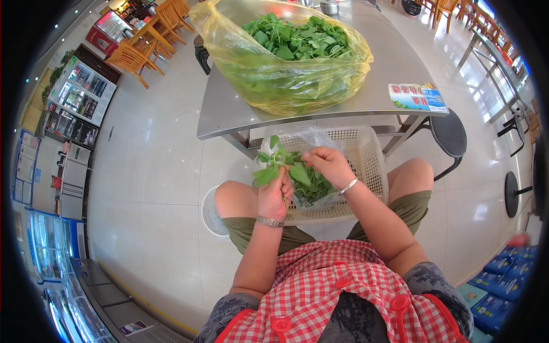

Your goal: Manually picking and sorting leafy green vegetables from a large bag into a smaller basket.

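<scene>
A leafy green sprig (266, 175) is held upright by its stem in my left hand (275, 194). My right hand (329, 165) is just to the right of it, thumb and fingertips pinched together at the leaves; whether a leaf is between them is too small to tell. Beneath both hands stands a white perforated plastic basket (377, 171), holding a clear plastic bag (300, 135) with picked greens (315, 188) inside. On the steel table ahead, a large yellow translucent plastic bag (296, 88) lies open, heaped with leafy greens (300, 38).
The steel table (386, 47) has a printed card (418, 97) at its near right corner and a metal pot (329, 7) at the back. A black stool (447, 133) stands right of the table. Drink fridges (81, 90) line the left wall. Blue packages (502, 278) lie at the lower right.
</scene>
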